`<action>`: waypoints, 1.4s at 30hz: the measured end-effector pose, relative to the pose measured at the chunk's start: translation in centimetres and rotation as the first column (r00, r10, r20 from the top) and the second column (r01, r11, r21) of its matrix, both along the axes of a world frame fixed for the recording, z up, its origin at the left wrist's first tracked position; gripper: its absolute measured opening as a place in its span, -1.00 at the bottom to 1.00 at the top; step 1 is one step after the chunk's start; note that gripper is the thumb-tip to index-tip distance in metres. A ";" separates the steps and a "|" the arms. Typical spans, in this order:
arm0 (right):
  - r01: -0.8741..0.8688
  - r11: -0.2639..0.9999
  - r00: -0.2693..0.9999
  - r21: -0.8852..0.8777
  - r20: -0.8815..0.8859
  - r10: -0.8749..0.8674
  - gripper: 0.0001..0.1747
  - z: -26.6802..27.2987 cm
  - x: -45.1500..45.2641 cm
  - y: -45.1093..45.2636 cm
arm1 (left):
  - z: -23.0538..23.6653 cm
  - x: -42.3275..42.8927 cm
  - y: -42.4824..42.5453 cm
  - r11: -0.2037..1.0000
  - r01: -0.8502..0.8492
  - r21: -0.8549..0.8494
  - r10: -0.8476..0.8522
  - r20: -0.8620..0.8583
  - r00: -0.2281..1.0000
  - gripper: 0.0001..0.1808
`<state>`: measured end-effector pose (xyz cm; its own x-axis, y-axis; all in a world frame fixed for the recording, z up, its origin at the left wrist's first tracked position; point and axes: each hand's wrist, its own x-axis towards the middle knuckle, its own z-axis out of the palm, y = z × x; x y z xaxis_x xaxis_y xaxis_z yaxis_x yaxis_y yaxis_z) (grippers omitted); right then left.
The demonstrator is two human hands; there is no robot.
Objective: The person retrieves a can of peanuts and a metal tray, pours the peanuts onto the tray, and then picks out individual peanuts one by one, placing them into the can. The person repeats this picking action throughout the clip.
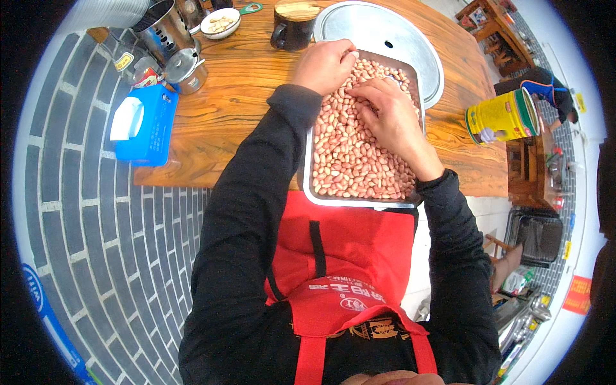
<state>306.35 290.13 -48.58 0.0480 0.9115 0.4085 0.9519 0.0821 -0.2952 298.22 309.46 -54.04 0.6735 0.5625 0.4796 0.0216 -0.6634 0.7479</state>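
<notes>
A rectangular metal tray (309, 159) holds a layer of shelled peanuts (356, 168) with pinkish-red skins. Its near end juts past the table edge, close to my red apron (346, 240). My left hand (329, 67) is at the tray's far left corner, fingers curled inward; whether anything is between them is hidden. Over the middle of the peanuts, my right hand (387, 113) has its fingers bent down among them, and the fingertips are partly hidden. A round metal lid (370, 21) lies behind the tray, partly covered by it.
Beyond the tray stand a black mug (291, 31) and a white dish (220, 24) with pale pieces. A blue tissue box (149, 127), a lidded metal pot (185, 70) and a glass bottle (137, 65) line the left. A yellow tin (502, 117) stands right; a person (544, 91) bends beyond.
</notes>
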 end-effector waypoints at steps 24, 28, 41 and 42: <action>0.212 0.977 0.759 -0.027 -0.625 -0.182 -0.89 -1.0 -0.7 -3.0 | -0.6 0.3 0.3 0.996 -0.034 0.087 0.037 -0.035 0.999 -0.71; 0.146 0.985 0.912 -0.088 -0.375 -0.169 -0.85 0.0 -1.5 -3.2 | -0.8 0.4 0.3 0.995 -0.034 0.093 0.036 -0.017 0.999 -0.71; 0.149 0.981 0.989 -0.128 0.030 -0.146 -0.86 -0.5 -2.6 -0.5 | -0.5 0.3 0.2 0.993 -0.042 0.113 0.049 -0.058 0.997 -0.70; 0.146 0.982 0.989 -0.119 0.029 -0.143 -0.87 -0.4 -2.6 -0.6 | -0.5 0.2 0.1 0.994 -0.039 0.106 0.046 -0.067 0.997 -0.69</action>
<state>303.74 289.53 -49.02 0.1758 0.9382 0.2982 0.9570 -0.0919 -0.2751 298.47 309.60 -54.52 0.6838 0.5408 0.4899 0.1010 -0.7351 0.6704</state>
